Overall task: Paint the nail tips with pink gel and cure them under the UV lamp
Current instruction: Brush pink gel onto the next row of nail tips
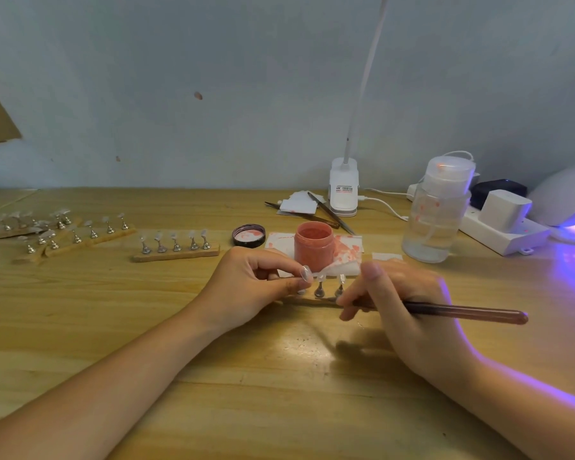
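Left hand (259, 287) at desk centre, fingers curled, pinching a clear nail tip (305, 273) between thumb and forefinger; tip looks unpainted. Whether it is seated on its holder cannot be told.

Right hand (402, 303) just beside it at 3 o'clock, fingers closed round a dark brush (465, 312), handle running out toward 3 o'clock. Bristle end hidden behind the fingers; cannot tell if it carries gel.

Between the two hands: working stand (329, 290) with metal pegs, two visible, each bearing a clear tip. Strip base mostly hidden.

Pink gel jar (313, 242) open, at 12 o'clock from the hands, sitting on a pink-stained wipe (346, 250). Its lid (249, 235) lies just beside the jar at 9 o'clock, inner face up.

UV lamp (568, 207) at far 2 o'clock on the desk (146, 327) edge, lit violet; nothing seen inside from this angle.

Progress, as judged: early. Stand of five tips (176, 247) at 10 o'clock and the cluster of further stands (57, 230) at far 9 o'clock all look clear, no pink visible. No tip appears coated or cured. Remaining: painting essentially every tip, then curing each stand under the lamp.

Also present: clip lamp (343, 190), tweezers (329, 212), pump bottle (437, 214), power strip (502, 227).
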